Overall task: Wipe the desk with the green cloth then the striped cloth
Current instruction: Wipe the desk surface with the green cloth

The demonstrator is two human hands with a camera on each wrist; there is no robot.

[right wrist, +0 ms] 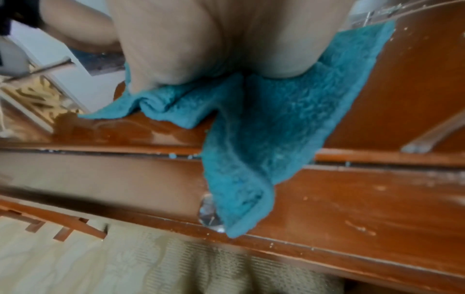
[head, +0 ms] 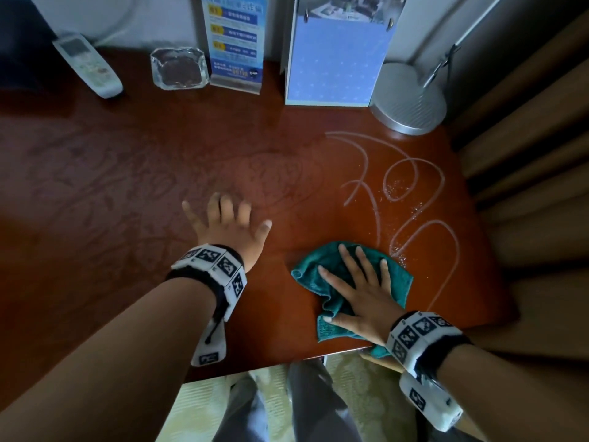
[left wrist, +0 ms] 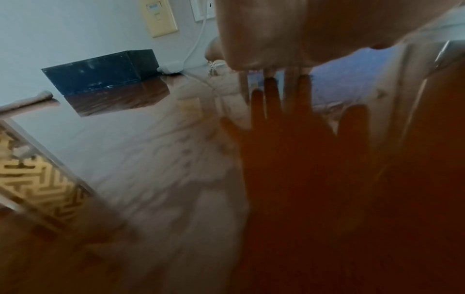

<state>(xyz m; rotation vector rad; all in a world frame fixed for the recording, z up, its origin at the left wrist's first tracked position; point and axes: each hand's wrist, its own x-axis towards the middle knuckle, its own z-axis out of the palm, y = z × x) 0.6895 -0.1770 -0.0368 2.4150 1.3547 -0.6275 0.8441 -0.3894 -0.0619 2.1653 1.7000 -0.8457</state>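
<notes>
Both hands lie flat, fingers spread: right hand (head: 360,295) presses the green cloth (head: 331,269) near the counter's (head: 127,186) front edge, left hand (head: 228,228) on bare wood. Left wrist view: fingers (left wrist: 270,74) touching the gloss. Right wrist view: a cloth corner (right wrist: 241,208) hangs over the edge.

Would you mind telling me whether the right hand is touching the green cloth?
Touching. The head view shows the right hand spread flat on the green cloth, and the right wrist view shows its palm pressed into the cloth.

desk (head: 127,186): left and middle open | back edge: remote (head: 87,65), ashtray (head: 178,69), lamp base (head: 409,102), probably fixed
</notes>
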